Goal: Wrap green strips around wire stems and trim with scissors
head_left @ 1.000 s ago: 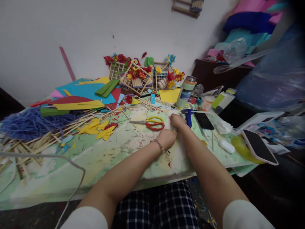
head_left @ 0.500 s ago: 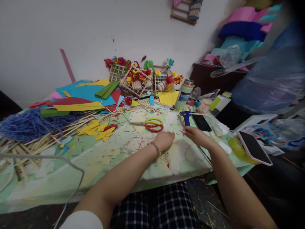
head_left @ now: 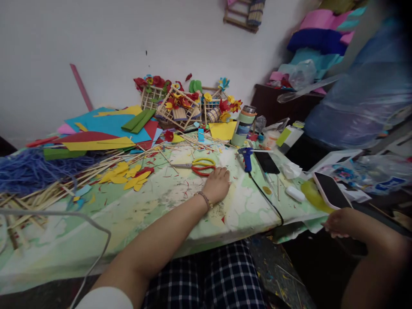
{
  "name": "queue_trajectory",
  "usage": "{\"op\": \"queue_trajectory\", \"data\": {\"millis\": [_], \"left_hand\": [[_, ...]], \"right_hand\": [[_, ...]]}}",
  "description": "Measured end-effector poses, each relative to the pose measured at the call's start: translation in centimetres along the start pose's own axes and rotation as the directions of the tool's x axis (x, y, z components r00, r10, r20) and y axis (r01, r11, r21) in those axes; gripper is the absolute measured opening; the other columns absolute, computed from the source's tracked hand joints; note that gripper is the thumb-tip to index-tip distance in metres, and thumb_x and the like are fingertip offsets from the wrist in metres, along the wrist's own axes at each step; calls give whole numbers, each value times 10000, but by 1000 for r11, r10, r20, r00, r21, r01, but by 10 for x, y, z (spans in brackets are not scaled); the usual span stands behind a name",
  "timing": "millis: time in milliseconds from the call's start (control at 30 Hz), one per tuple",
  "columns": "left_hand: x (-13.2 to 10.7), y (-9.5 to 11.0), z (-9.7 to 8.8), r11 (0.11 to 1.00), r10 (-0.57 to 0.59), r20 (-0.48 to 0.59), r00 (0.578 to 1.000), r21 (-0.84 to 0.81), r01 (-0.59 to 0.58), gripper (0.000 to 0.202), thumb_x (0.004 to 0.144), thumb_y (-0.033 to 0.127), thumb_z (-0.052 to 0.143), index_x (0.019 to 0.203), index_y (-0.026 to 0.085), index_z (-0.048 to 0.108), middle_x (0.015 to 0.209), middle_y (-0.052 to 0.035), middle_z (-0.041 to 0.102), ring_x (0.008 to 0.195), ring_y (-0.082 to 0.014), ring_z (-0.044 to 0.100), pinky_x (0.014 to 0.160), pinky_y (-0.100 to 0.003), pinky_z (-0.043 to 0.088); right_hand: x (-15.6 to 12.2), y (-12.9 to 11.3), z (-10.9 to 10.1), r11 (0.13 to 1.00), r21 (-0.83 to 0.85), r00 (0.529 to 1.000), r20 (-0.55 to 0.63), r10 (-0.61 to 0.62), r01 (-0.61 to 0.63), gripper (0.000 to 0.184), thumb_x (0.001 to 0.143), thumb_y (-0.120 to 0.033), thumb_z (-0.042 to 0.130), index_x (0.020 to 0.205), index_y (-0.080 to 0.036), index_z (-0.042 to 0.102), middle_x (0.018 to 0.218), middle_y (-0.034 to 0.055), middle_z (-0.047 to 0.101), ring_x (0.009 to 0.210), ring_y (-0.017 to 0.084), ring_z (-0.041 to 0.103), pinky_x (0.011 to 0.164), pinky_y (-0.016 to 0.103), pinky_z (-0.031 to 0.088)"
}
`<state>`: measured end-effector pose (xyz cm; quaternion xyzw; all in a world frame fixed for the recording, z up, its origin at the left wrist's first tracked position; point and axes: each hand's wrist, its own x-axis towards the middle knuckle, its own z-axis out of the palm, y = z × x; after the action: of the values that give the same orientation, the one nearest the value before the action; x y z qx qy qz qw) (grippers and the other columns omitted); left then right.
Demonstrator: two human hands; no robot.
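Note:
My left hand point(head_left: 217, 184) lies palm down on the green-and-white table cover point(head_left: 144, 214), a thin bracelet on its wrist. Its fingers are bent and pressed together just below the red-and-yellow scissors point(head_left: 201, 166); whatever is under them is hidden. My right hand point(head_left: 341, 223) hangs off the table's right edge, below a phone in a pink case point(head_left: 328, 191). Its fingers curl downward and nothing shows in them. A blue glue gun point(head_left: 247, 156) lies to the right of my left hand, its black cord point(head_left: 267, 199) running to the table's edge.
Wooden lattice crafts with foam flowers point(head_left: 180, 105) are piled by the wall, behind coloured foam sheets point(head_left: 106, 124). Yellow petals point(head_left: 128, 176), bamboo sticks point(head_left: 48, 193) and blue yarn point(head_left: 28, 169) fill the left. A tumbler point(head_left: 241, 124) and a black phone point(head_left: 268, 162) stand right. A white cable point(head_left: 64, 214) crosses front left.
My right hand has left the spot beside the glue gun and swung right and down, off the table's edge. My left hand has stayed near the scissors. The view has turned slightly right.

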<state>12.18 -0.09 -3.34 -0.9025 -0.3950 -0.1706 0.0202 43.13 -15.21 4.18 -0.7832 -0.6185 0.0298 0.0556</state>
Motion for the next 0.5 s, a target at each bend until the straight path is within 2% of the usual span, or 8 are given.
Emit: {"op": "queue_trajectory", "data": {"millis": [67,133,233,367,433,500], "left_hand": [[-1,-3,1,998,60,44,997,-39,-58,464,945,337,321,1318,81,425,1431,-139,397,1318,-279,330,1083,-421,266],[-1,-5,1,988,139,143,980,-84,-128,511,960,383,256,1362,100,395,1471,-127,347,1346,-266,307,1114,-444,206],[0,-7,0,972,221,254,941,-133,-193,563,956,455,222,1402,142,361,1490,-156,295,1362,-281,291,1105,-470,204],[-2,-8,-1,964,248,284,926,-167,-207,582,916,575,231,1394,281,385,1515,-156,221,1383,-323,231,1086,-525,186],[-4,-7,-3,963,244,286,927,-182,-197,581,899,605,244,1390,326,381,1527,-144,190,1386,-335,216,1082,-540,176],[-5,-7,-5,961,245,298,923,-198,-191,577,894,609,260,1394,343,367,1533,-140,169,1389,-341,203,1082,-543,168]], "right_hand": [[1,-21,-1,998,37,999,-6,-41,41,290,730,-480,565,657,-216,660,570,72,628,577,194,585,580,302,426],[4,-41,1,993,79,996,-11,-87,87,281,749,-465,548,724,-217,677,625,71,654,630,200,604,612,298,439],[13,-69,5,974,156,986,0,-168,166,267,783,-421,514,797,-213,681,716,64,685,692,198,618,646,284,446],[41,-111,21,934,229,957,35,-289,274,222,835,-313,465,847,-198,654,838,52,694,756,177,612,684,262,429],[58,-131,32,937,188,952,21,-304,295,205,848,-272,462,893,-191,645,888,58,689,793,173,605,693,254,414],[74,-149,44,961,98,964,45,-262,257,207,848,-290,497,968,-188,629,948,74,681,816,173,607,682,247,402]]}}
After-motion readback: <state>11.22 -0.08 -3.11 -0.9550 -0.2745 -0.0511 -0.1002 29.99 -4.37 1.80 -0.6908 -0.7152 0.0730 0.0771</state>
